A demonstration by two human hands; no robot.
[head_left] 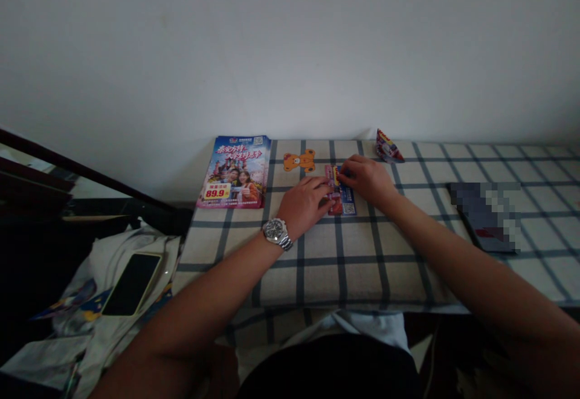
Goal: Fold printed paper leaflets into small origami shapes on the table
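A small folded flyer (pixel 348 198), blue and red with a printed code, lies flat on the checked tablecloth. My left hand (pixel 304 203), with a metal watch at the wrist, holds the flyer's left side against the cloth, its thumb and fingers bent over the paper. The fingers of my right hand (pixel 365 175) are pinched together at the flyer's upper right edge. Part of the paper is hidden beneath both hands. To the left sits a stack of printed flyers (pixel 235 175), marked 89.9 on top. A folded paper piece (pixel 388 147) stands near the wall.
The checked tablecloth (pixel 317 278) covers a table against a white wall (pixel 290 48). A bear sticker or print (pixel 299 161) is behind my left hand. One dark, partly pixelated flat device (pixel 487 217) lies at the right. A phone (pixel 131 284) rests on cloth at the lower left.
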